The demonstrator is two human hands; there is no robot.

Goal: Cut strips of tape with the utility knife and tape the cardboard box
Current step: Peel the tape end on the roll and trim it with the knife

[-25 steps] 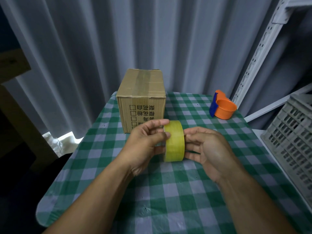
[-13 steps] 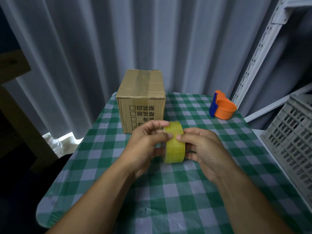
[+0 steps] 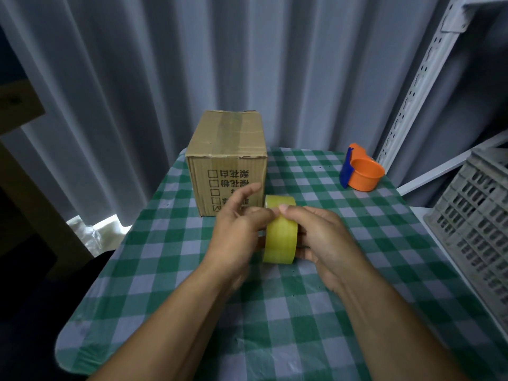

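Both hands are meeting at the centre of the frame around the roll of yellow tape (image 3: 280, 232), which is standing on edge just above the green checked tablecloth (image 3: 275, 312). The right hand (image 3: 319, 240) is gripping the roll from its right side, fingers curled around the far face and the thumb pressing on top of the outer band. The left hand (image 3: 239, 229) is coming in from the left, thumb and a finger pinching at the top of the roll beside the right thumb, while the forefinger is lifting loose toward the box. The cardboard box (image 3: 228, 163) is sitting closed just behind the hands, upper centre, tape across its top. At the upper right of the table, an orange and blue tape dispenser (image 3: 360, 171) is resting, well apart. A grey crate (image 3: 478, 224) is filling the right edge.
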